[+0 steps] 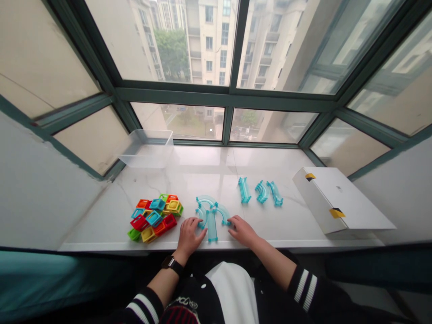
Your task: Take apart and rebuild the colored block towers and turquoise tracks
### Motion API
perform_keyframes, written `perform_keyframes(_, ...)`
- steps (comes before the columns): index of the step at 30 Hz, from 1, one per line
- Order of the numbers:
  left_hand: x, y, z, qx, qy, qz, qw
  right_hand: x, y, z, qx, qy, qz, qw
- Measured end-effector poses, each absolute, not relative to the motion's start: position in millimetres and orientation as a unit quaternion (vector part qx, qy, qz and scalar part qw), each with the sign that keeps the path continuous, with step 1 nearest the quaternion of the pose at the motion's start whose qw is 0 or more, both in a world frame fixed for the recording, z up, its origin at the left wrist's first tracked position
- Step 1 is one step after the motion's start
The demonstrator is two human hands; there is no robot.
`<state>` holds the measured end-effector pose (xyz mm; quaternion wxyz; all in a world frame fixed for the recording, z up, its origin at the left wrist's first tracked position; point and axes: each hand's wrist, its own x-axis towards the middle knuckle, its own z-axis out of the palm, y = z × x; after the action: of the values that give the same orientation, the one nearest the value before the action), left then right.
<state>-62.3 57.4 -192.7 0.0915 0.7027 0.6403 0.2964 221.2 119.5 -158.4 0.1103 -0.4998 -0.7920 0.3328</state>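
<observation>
Near the front edge of the sill lies a group of clear turquoise toy track pieces: a straight track piece (pixel 212 226), a curved track piece (pixel 206 200) across the top, a left curved piece (pixel 201 213) and a right curved piece (pixel 222 213). My left hand (pixel 191 236) rests beside the left curve, thumb and fingers apart, fingertips at its lower end. At the outer end of the right curve, my right hand (pixel 243 231) has its fingertips close to or touching the piece, thumb apart. Neither hand visibly grips anything.
Colourful square blocks (pixel 155 219) are heaped at left. More turquoise track pieces (pixel 262 192) lie right of centre. A clear plastic bin (pixel 148 155) stands by the window; a white box (pixel 340 198) with yellow-black tabs sits at right. Windows enclose the marble sill (pixel 270 229).
</observation>
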Motion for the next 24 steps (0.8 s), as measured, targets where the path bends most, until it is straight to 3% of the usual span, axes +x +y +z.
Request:
perform_keyframes(10,-62.1,48.2,-187.1,0.822,0.516,0.227,0.082,224.1,118.4,-158.9,-0.503,-0.756,0.387,0.161)
perform_keyframes(24,-61.0,50.7,-190.2,0.806,0.538,0.230,0.092,237.0,117.6,-163.3,-0.522,-0.703,0.417,0.242)
